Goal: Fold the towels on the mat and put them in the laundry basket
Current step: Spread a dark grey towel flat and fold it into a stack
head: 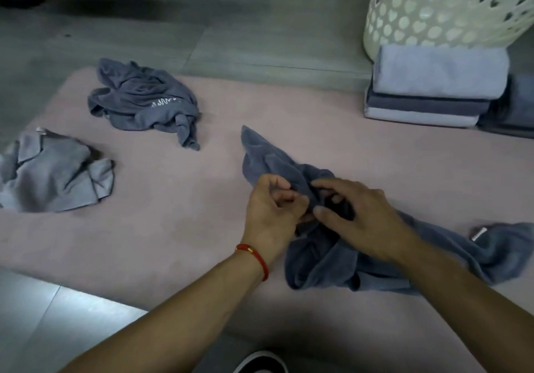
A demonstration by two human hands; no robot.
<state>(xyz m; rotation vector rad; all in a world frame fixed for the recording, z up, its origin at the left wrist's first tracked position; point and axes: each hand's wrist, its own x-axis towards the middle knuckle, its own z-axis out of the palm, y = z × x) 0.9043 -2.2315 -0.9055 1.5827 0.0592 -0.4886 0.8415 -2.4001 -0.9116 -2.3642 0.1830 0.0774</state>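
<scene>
Head view: both hands work a crumpled dark grey towel point(332, 257) lying on the pink mat point(173, 228); the left hand point(271, 210) pinches a fold, the right hand point(358, 213) curls its fingers into the cloth. Two more crumpled towels point(144, 101) point(55, 170) lie left, and folded towels point(433, 83) are stacked just beside the white laundry basket point(448, 5).

On the pink mat point(179, 228), both hands, left hand point(270, 213) and right hand point(361, 216), pinch a crumpled dark grey towel point(332, 257), with a cream perforated plastic laundry basket point(448, 5) beyond the mat's far edge.
</scene>
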